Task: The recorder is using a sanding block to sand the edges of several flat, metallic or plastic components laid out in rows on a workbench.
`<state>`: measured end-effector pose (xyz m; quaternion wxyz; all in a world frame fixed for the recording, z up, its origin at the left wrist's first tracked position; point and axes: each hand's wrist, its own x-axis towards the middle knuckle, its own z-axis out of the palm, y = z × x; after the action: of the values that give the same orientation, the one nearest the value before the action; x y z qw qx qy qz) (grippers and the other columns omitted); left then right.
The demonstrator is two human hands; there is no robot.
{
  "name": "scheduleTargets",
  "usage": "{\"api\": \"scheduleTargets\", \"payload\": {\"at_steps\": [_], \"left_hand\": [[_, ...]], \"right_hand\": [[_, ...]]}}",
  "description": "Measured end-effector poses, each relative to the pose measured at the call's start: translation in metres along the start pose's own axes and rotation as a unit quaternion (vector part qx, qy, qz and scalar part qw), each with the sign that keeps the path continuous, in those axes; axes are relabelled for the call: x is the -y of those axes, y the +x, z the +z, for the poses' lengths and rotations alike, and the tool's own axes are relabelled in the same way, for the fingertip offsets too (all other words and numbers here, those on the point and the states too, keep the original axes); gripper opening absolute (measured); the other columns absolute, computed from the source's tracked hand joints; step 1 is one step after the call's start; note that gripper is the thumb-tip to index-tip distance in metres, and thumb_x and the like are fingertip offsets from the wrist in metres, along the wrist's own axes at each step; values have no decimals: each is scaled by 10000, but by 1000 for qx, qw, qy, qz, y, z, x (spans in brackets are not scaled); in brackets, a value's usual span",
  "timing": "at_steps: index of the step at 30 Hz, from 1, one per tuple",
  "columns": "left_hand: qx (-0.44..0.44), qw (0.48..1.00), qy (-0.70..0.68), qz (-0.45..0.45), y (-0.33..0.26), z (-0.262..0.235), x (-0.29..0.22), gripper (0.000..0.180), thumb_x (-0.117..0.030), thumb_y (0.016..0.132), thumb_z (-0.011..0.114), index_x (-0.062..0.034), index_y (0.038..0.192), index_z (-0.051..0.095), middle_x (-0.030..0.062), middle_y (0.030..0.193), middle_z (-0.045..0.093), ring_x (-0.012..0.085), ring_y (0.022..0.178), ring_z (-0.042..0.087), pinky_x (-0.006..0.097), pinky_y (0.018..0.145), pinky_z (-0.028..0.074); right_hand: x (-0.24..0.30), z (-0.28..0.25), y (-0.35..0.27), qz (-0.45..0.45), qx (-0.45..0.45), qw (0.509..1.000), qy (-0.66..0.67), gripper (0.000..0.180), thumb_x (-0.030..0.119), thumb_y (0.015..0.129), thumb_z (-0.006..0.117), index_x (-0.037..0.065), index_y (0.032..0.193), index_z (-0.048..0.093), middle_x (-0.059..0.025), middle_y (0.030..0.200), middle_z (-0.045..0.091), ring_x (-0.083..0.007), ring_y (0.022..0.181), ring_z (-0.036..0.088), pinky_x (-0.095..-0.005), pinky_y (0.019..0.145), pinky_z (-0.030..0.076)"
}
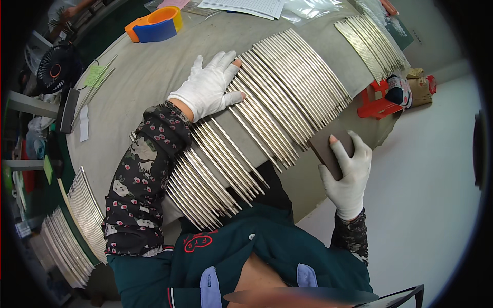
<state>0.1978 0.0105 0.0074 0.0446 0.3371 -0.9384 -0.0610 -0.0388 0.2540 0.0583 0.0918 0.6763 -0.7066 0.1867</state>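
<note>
Long, thin silvery metal rods (295, 77) lie side by side in rows across the grey-covered table. My left hand (208, 84), in a white glove with bare thumb and fingertip showing, rests flat with its fingers stretched out at the rods' far ends. Nearer to me, another group of rods (205, 179) passes partly beneath my left forearm. Off the near right ends of the rods, my right hand (349, 174), gloved in white as well, grips a flat dark brown block (328, 154). The block sits close to the rod ends; whether it touches them I cannot tell.
An orange and blue tape dispenser (156, 24) and papers (246, 6) are at the table's far side. More rods (370, 46) lie at the far right, beside a red stool (377, 102). A black fan (54, 69) stands left; further rods (67, 246) are at lower left.
</note>
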Motion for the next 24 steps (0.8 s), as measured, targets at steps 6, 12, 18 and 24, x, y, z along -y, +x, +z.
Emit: {"api": "scheduleTargets", "payload": {"at_steps": [6, 12, 18, 24], "left_hand": [[7, 1000, 11, -5, 2, 0, -2, 783, -569, 912, 476, -40, 1469, 325, 171, 1538, 276, 322, 1436, 238, 587, 1147, 149], [1, 1000, 16, -11, 5, 2, -3, 792, -577, 905, 470, -41, 1470, 324, 168, 1536, 281, 315, 1433, 247, 595, 1141, 157], [-5, 999, 39, -17, 7, 5, -5, 804, -588, 922, 462, -24, 1470, 294, 213, 1532, 255, 357, 1428, 239, 596, 1133, 184], [-16, 1000, 13, -18, -2, 5, -4, 795, -553, 906, 486, -19, 1469, 311, 186, 1530, 283, 322, 1431, 247, 585, 1143, 157]], "right_hand": [[9, 12, 6, -13, 16, 999, 33, 595, 150, 618, 776, 151, 1191, 618, -176, 1254, 467, -352, 1075, 475, -445, 922, 419], [16, 21, 4, -15, 24, 999, 43, 589, 166, 621, 784, 153, 1186, 621, -167, 1250, 465, -345, 1074, 475, -441, 914, 421], [19, 21, 6, -16, 24, 998, 58, 596, 180, 615, 796, 152, 1184, 620, -164, 1247, 468, -345, 1069, 477, -440, 905, 424], [25, 21, 0, -21, 35, 996, 77, 609, 180, 610, 801, 149, 1188, 613, -168, 1247, 470, -352, 1071, 477, -445, 910, 420]]}}
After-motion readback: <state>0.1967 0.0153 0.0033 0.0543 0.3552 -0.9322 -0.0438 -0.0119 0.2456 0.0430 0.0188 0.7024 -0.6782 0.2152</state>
